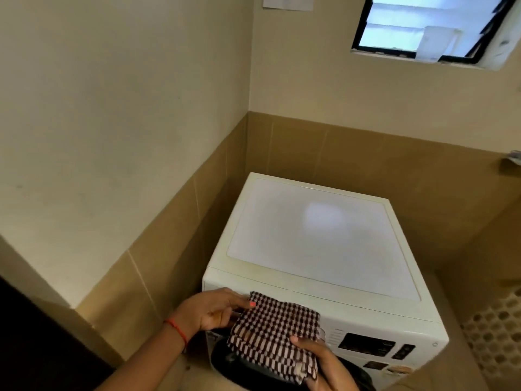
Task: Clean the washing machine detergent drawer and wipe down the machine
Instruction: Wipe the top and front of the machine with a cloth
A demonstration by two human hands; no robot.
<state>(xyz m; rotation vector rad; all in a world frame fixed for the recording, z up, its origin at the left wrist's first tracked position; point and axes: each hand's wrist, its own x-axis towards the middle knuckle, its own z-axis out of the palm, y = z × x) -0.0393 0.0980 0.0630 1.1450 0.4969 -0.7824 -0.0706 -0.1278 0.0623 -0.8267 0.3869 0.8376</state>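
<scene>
A white front-loading washing machine stands in the corner, its flat top bare. A dark brown and white checked cloth is held in front of the machine's upper left front, where it hides the detergent drawer area. My left hand pinches the cloth's upper left edge, thumb on top. My right hand grips the cloth's lower right side from below. The control panel with a dark display shows to the right of the cloth. The dark door rim curves under the cloth.
Tan tiled walls close in on the left and behind the machine. A narrow gap runs along the machine's left side. A window sits high on the back wall. Patterned floor tile lies to the right.
</scene>
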